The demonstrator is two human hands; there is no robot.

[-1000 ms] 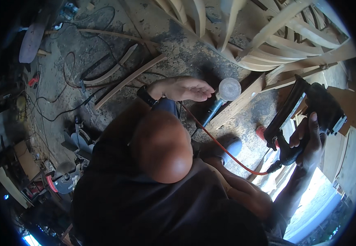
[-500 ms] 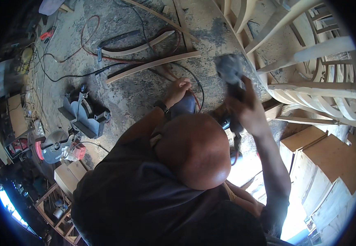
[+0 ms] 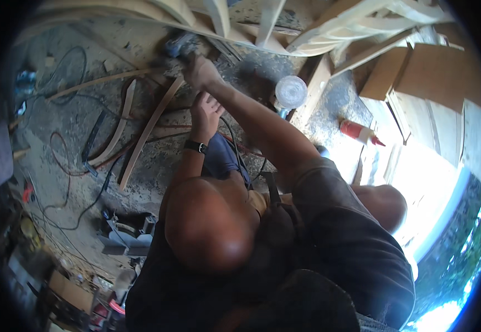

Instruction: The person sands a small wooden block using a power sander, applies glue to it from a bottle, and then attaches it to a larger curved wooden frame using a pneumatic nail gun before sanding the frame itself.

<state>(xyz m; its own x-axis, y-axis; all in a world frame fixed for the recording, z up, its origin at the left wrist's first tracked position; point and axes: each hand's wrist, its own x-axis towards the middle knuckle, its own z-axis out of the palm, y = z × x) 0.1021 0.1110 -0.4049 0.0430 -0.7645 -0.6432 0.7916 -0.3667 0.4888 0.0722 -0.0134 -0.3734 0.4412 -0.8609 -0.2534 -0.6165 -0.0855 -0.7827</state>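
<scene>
Head: dark tool (image 3: 178, 44) in right hand (image 3: 200, 72), jutting forward-left

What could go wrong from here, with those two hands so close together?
The left hand appears very near the right hand and its blurred dark tool, so a slip could perhaps hurt it. Also, a long curved wood strip lies loose on the floor and might trip someone.

The right arm (image 3: 268, 124) stretches forward and leftward, the blurred right hand (image 3: 200, 73) curled at its end; the left hand (image 3: 204, 117), fingers (image 3: 211, 103) loosely bent, is just beside the right wrist (image 3: 215, 87).
</scene>
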